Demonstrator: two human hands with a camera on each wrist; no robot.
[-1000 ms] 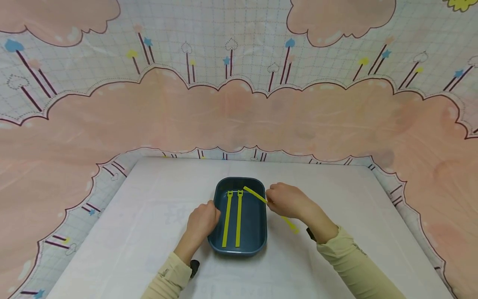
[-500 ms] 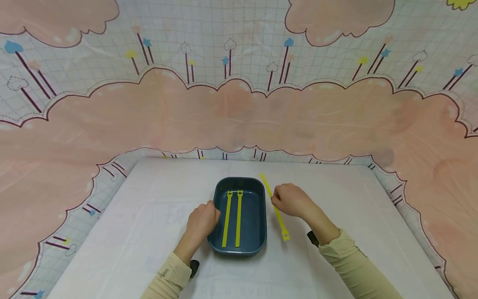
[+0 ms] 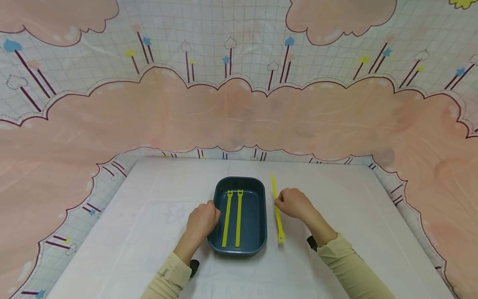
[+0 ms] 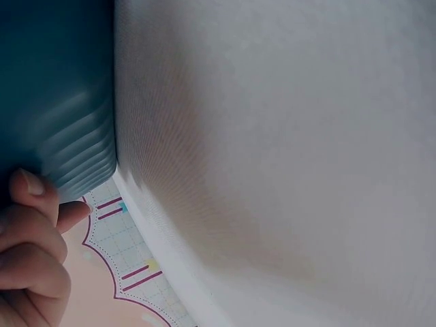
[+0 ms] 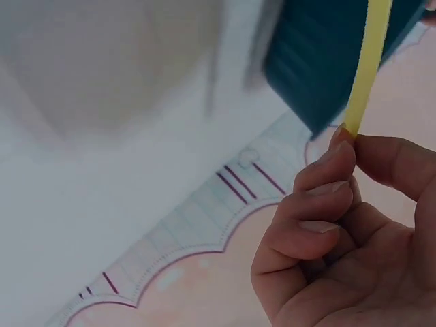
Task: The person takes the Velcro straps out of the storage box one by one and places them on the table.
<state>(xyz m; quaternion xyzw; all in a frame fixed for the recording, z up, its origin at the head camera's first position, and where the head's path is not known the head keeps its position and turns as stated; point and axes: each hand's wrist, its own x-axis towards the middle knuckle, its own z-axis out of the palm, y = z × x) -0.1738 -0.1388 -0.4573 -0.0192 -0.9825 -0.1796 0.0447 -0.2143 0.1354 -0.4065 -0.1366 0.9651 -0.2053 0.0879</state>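
Your right hand (image 3: 295, 203) has thumb and forefinger pressed together on a yellow strap (image 3: 279, 226), its other fingers curled inward. You hold it near its middle, just beyond the tray's right side and apart from it, with the slotted end towards you and the plain end pointing away. Whether the near end touches the cloth, you can't tell.

Judging by its thin, flat look, expect it to be very light and bendy rather than fragile; in the right wrist view it bows slightly. A smooth face might slide or twist in a loose pinch, so a mid-length hold on both flat faces seems the best balanced, with the slotted head a likely second grip.

Further out, the dark blue tray (image 3: 254, 226) sits on the white cloth (image 3: 160, 232). Your left hand (image 3: 203, 216) has its fingers bent and grips the tray's left side. Inside lie two more yellow straps (image 3: 239, 220), side by side and apart, slotted heads at the far end, opposite to yours. Standing between your strap and those two is the tray's raised right wall, which could snag a drooping tip. Behind everything hangs a patterned backdrop (image 3: 239, 116).
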